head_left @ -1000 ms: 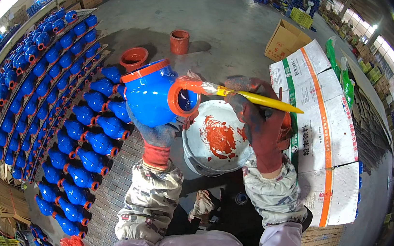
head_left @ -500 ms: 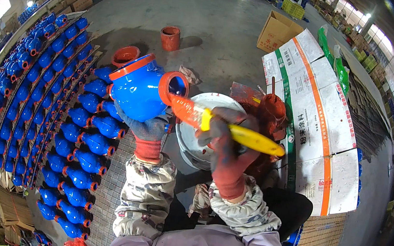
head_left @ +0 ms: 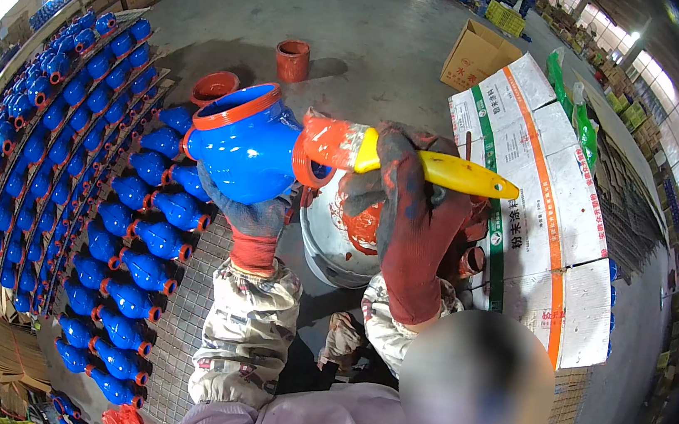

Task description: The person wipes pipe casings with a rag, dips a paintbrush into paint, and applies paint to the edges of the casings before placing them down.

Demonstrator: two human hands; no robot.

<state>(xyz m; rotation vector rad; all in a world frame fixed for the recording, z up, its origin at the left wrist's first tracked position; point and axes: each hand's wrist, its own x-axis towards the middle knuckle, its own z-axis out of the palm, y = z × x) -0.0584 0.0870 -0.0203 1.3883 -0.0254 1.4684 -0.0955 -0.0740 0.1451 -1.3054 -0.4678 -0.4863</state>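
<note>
My left hand (head_left: 253,217), in a grey-and-red glove, supports a glossy blue pipe fitting (head_left: 245,155) from below. The fitting is tilted, its large orange-red rim facing up and a smaller rim pointing right. In my right hand (head_left: 416,212), also gloved, is a paintbrush (head_left: 465,174) with a yellow handle. Its paint-soaked bristles lie against the upper edge of the right-hand rim. Under the brush and right hand stands a pale bucket (head_left: 321,243) with wet red paint (head_left: 363,225) in it, partly hidden by the hand.
Rows of blue fittings (head_left: 150,270) lie on wire mesh at left, beside a fuller rack (head_left: 53,150). Two red-stained containers (head_left: 292,62) stand beyond. White cartons (head_left: 535,226) line the right, with a brown box (head_left: 481,56) behind. A blurred round patch covers the lower right.
My right hand has lifted the paintbrush from the mouth of the fitting to the rim's upper edge, and the brush lies more level. The fitting has turned slightly in my left hand.
</note>
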